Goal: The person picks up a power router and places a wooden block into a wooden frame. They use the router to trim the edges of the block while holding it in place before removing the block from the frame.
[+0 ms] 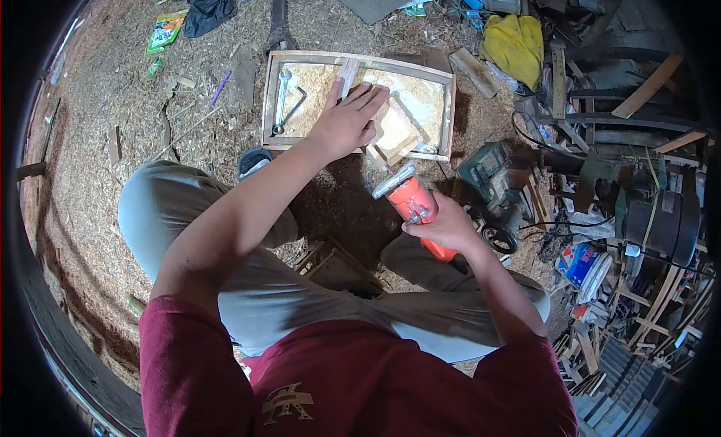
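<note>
A shallow wooden tray with sawdust in it lies on the ground ahead of me. My left hand rests over its middle, fingers spread, on or near a wooden strip and a small wooden frame. Wrapped round an orange power tool, my right hand holds it just below the tray's near edge. The tool's flat metal plate points up toward the frame's corner. A wrench and a bent hex key lie in the tray's left part.
To the right of the tray are a green machine, a yellow cloth, a bucket, black cables and heaps of wood scraps. A purple stick and a black bag lie at the upper left. My legs flank the near space.
</note>
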Demonstrator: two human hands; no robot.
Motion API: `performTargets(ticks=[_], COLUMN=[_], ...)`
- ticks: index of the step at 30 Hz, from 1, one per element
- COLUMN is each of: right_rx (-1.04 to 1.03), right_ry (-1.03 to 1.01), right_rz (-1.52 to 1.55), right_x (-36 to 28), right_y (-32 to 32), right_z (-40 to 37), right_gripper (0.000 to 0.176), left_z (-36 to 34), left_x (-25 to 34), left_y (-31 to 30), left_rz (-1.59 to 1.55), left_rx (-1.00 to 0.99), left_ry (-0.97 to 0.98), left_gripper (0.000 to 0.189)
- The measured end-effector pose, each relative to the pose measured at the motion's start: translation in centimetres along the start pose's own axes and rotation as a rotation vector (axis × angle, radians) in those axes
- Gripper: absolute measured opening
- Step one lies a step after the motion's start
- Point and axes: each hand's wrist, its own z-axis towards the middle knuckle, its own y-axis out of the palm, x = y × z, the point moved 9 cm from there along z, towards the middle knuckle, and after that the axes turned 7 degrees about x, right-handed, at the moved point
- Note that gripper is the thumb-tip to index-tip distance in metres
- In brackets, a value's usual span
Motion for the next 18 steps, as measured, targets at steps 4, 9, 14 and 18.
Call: performTargets(ticks=[4, 9, 14, 18], right_rx=[0.005, 0.005, -0.002, 0.002], right_ry=[0.006, 0.004, 0.003, 0.002], right_rz=[-0.039, -0.047, -0.021, 0.008], right_x=[0.19, 0.21, 0.12, 0.47], right_y=[-0.04, -0.08, -0.12, 0.16], right_z=[0.06, 0.04, 0.05, 0.22], right_gripper=[0.068, 0.073, 0.074, 0.072], left_z=[-0.01, -0.03, -0.04, -0.01], left_x=[0.04, 0.03, 0.01, -0.01], left_y=[0.0, 0.05, 0.06, 0.04], left_rz=[0.004, -0.001, -0.009, -0.012], left_rx=[-0.003, 0.002, 0.008, 0.002], left_ry=[-0.002, 0.005, 0.004, 0.001], left_gripper=[0.073, 0.073, 0.072, 0.072])
